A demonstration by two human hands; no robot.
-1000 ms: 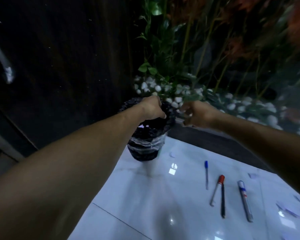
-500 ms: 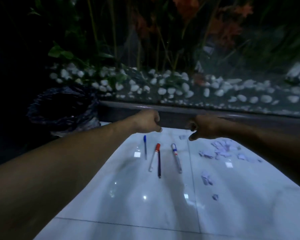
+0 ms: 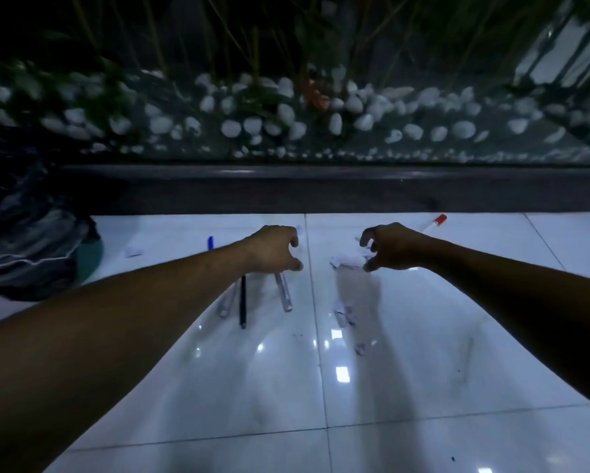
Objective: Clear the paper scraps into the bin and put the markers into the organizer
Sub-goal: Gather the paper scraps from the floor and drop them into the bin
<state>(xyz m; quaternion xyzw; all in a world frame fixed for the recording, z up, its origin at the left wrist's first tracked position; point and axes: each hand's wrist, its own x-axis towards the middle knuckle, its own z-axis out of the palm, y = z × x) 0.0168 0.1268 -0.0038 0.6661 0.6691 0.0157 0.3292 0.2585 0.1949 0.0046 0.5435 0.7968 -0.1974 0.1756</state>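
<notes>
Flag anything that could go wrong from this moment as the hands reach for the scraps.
1. The left hand hovers over the markers beside the paper scraps; a sweep may drag markers along.
2. Small scraps nearer the camera could be missed in the dim, glossy floor glare.
3. The red-capped marker lies apart behind the right hand and may be overlooked.

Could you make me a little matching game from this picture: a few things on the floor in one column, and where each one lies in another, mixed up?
Things:
1. bin
2. red-capped marker
3. black pen
4. paper scraps

Places:
A. far right, near the dark ledge
B. between the two hands
C. left edge of the view
D. just below the left hand

Pairs: 1-C, 2-A, 3-D, 4-B. The scraps lie nearer the right hand.
</notes>
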